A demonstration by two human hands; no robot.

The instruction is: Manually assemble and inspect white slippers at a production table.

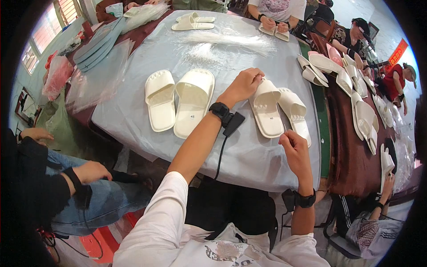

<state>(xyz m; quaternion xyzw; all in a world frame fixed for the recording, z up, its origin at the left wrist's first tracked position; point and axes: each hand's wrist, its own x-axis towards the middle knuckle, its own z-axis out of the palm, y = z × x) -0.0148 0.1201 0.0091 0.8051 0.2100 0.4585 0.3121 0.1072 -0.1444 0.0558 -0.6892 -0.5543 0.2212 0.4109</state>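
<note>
A pair of cream slippers lies in front of me, the left slipper point(267, 111) partly overlapping the right slipper point(296, 113). My left hand point(242, 86) reaches to the toe end of this pair, its fingertips bent together by the strap; what they pinch, if anything, is hidden. Down by the heels, my right hand point(296, 149) is closed, thumb against curled fingers, and I cannot make out anything in it. Left of my left forearm rests a second cream pair, a smaller-looking slipper point(160, 100) beside a wider slipper point(193, 102), toes pointing away from me.
Thin clear plastic strands point(227, 42) are spread over the sheet-covered table point(133, 107). Beyond them sits another slipper pair point(193, 22). Clear bags point(104, 75) lie at left. More slippers point(364, 120) cover a brown table at right. Co-workers sit around, one close at my left.
</note>
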